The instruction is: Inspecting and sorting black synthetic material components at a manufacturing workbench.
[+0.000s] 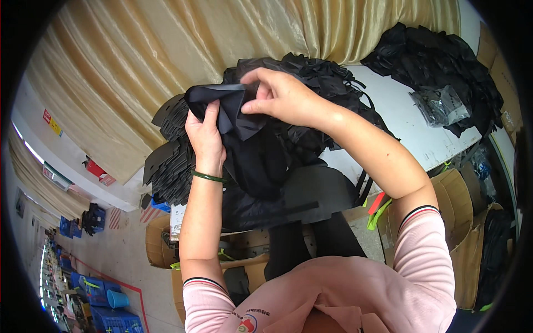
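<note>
My left hand is closed on a black fabric pouch, its thumb lying over the folded upper edge. The cloth hangs down from there toward the table's front edge. At the right of the raised fold is my right hand; its thumb and bent fingers are apart, the thumb tip close to or touching the cloth. I see nothing gripped in it. Beneath the pouch, a flat dark panel lies at the front of the table. To the left are stacks of thin black pieces.
A heap of black fabric pieces covers the white table behind my hands. Another black pile with a clear plastic bag is at the far right. Cardboard boxes stand below; a gold curtain hangs behind.
</note>
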The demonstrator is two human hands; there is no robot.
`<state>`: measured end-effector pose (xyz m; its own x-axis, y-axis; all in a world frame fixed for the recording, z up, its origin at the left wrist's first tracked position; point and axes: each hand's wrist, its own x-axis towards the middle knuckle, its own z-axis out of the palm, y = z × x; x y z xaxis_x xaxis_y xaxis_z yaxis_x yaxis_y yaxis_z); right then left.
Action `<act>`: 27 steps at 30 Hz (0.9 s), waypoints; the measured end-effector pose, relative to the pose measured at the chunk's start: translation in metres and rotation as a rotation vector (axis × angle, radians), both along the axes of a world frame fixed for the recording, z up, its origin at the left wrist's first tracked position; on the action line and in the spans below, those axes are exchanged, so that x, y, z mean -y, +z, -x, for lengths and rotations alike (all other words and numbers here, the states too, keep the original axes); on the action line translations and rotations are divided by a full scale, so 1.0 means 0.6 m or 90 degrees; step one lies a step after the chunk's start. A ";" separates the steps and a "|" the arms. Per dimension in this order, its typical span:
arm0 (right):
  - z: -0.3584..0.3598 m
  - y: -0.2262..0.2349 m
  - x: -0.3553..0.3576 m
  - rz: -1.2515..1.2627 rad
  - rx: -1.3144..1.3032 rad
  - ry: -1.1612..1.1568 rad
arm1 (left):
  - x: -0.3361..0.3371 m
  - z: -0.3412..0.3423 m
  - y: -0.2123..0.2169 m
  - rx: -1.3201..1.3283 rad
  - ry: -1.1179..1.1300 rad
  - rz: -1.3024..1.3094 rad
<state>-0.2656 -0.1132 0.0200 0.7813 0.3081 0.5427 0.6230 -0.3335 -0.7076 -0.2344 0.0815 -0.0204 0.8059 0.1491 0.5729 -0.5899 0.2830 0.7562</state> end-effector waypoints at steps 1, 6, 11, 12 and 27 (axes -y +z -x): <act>-0.006 0.004 0.001 0.029 0.020 -0.015 | 0.000 0.005 0.000 -0.005 -0.016 0.001; -0.024 0.014 0.010 0.055 0.348 -0.095 | -0.029 -0.013 -0.017 -0.008 -0.022 -0.049; -0.001 0.086 0.014 -0.089 -0.102 0.035 | -0.052 0.003 -0.091 0.163 0.567 -0.283; -0.003 0.089 0.010 -0.094 -0.103 0.026 | -0.039 0.031 -0.110 0.187 0.580 -0.298; 0.033 0.107 -0.053 -0.393 0.020 0.198 | -0.001 0.082 -0.345 -0.067 0.219 -0.254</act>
<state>-0.2857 -0.0814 0.0841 0.6877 0.1422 0.7120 0.6481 0.3217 -0.6903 -0.2837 0.0823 -0.2274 0.8048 0.2022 0.5581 -0.5135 -0.2344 0.8255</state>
